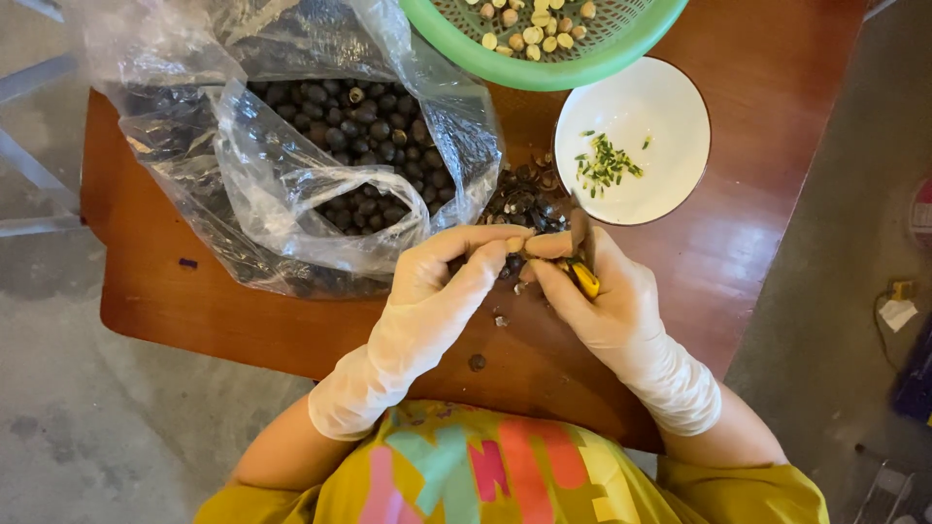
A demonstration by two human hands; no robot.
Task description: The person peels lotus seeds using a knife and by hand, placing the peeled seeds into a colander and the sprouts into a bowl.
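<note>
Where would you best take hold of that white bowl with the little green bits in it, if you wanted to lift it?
Probably at the bare rim of the white bowl, coming from its right side. The bowl sits upright and open, and that edge faces free table. The green basket overlaps its upper left rim, and the pile of dark shells with the right hand crowd its lower left.

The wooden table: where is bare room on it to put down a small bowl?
The wooden table is bare along its right side, below the white bowl, and on the front left strip between the plastic bag and the near edge. The middle is crowded: shell pile, left hand, right hand.
</note>
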